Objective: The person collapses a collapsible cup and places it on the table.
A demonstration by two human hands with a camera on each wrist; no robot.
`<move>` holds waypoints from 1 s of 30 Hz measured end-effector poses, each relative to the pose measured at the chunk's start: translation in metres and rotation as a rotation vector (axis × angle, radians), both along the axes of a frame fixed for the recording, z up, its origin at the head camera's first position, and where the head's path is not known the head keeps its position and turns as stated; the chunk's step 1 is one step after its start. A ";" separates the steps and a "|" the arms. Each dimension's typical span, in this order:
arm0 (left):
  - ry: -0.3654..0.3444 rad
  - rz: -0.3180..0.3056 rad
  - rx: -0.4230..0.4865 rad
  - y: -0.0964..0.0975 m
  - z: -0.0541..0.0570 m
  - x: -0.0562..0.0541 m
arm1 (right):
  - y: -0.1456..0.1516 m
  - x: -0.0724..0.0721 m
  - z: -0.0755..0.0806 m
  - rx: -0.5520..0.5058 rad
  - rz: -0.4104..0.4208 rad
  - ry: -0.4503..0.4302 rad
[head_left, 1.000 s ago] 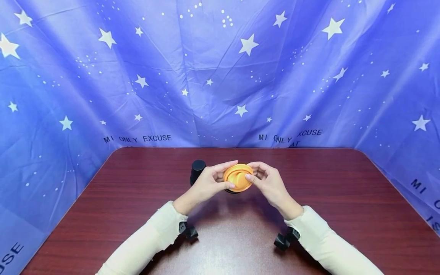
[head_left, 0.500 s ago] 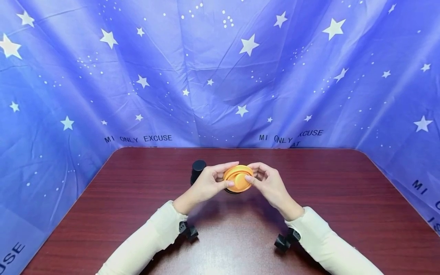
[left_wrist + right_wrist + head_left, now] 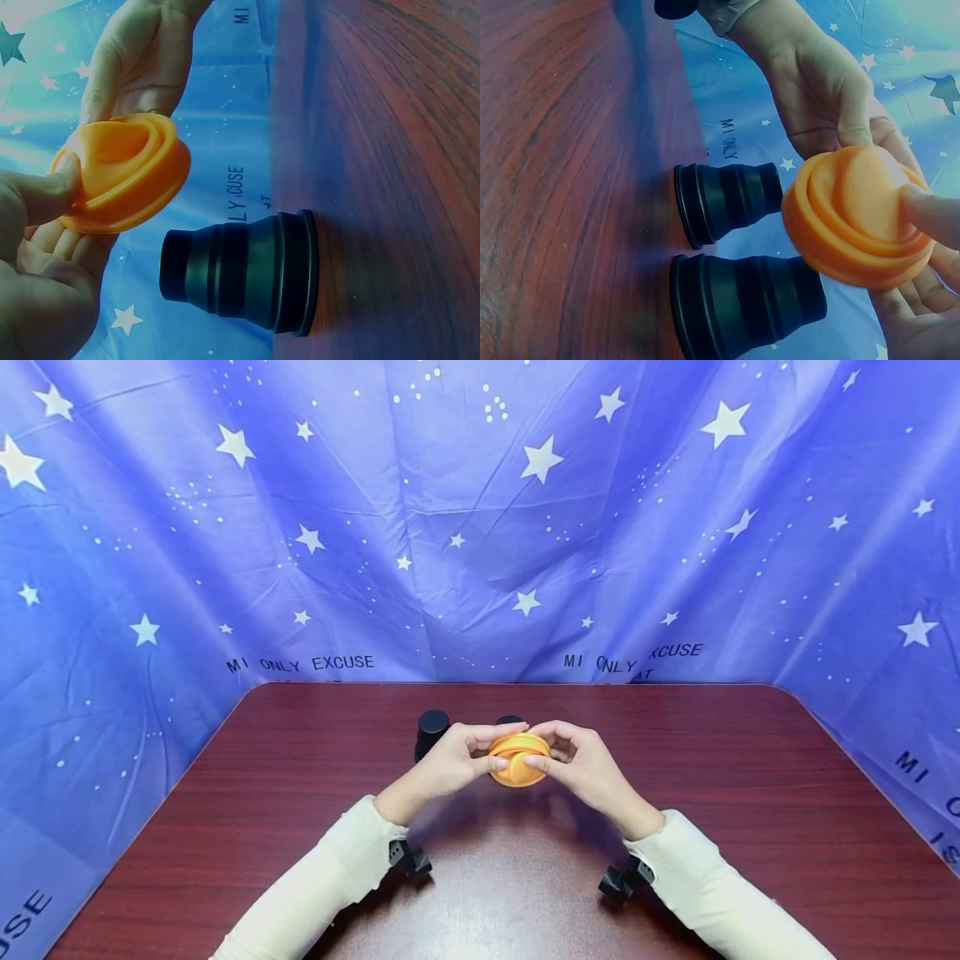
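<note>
The fingers of your left hand point(image 3: 448, 762) and right hand point(image 3: 588, 764) grip a round, orange, rubbery-looking cup point(image 3: 517, 770), apparently part-collapsed, unevenly; two tapered black plastic-looking cups point(image 3: 724, 199) point(image 3: 739, 304) stand extended on the worktop point(image 3: 720, 760).

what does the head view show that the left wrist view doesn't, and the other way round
Only the head view: two black cups at once, and both cream sleeves.

Only the left wrist view: a whole black cup in profile, down to its wide rim on the table.

Both: the orange cup held by the left hand and right hand, with the starry curtain behind.
</note>
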State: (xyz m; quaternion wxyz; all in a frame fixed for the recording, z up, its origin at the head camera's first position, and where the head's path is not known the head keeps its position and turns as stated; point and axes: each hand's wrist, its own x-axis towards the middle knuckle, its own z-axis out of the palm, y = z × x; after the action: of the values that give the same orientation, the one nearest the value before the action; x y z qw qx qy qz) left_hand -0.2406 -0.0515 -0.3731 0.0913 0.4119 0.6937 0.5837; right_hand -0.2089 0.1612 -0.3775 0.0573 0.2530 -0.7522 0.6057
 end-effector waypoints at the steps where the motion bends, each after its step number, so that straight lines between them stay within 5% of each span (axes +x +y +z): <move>1: -0.006 -0.005 -0.008 0.000 0.000 0.000 | 0.000 0.001 0.000 0.006 -0.001 -0.001; 17: -0.166 0.010 0.104 0.005 -0.003 0.004 | 0.000 0.002 0.002 -0.061 -0.119 0.004; 30: -0.025 0.093 0.038 0.009 -0.002 0.008 | 0.000 0.001 0.004 -0.080 -0.137 -0.024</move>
State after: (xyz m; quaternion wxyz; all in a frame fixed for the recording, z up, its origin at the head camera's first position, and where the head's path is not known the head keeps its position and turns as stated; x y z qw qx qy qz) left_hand -0.2324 -0.0426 -0.3747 0.0648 0.3736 0.6996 0.6055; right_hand -0.2078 0.1615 -0.3736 0.0997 0.1911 -0.7435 0.6330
